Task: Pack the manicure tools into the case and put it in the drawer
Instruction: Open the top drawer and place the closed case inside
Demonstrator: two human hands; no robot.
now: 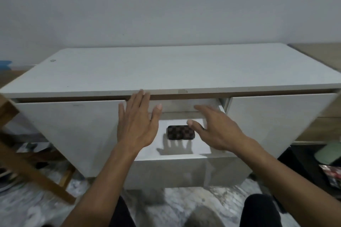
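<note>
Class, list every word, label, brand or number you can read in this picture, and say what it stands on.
None can be read.
Case in the open drawer: a brown check pattern only, no letters visible.
Red and black packet at the right edge: print too blurred to read.
Cabinet: plain white, no label.

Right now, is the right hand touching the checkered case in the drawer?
Cannot tell. In the head view the right hand hovers open, its thumb overlapping the case edge; no gap shows.

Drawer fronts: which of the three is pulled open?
The middle drawer, holding the checkered case; the left front and right front sit shut.
</note>
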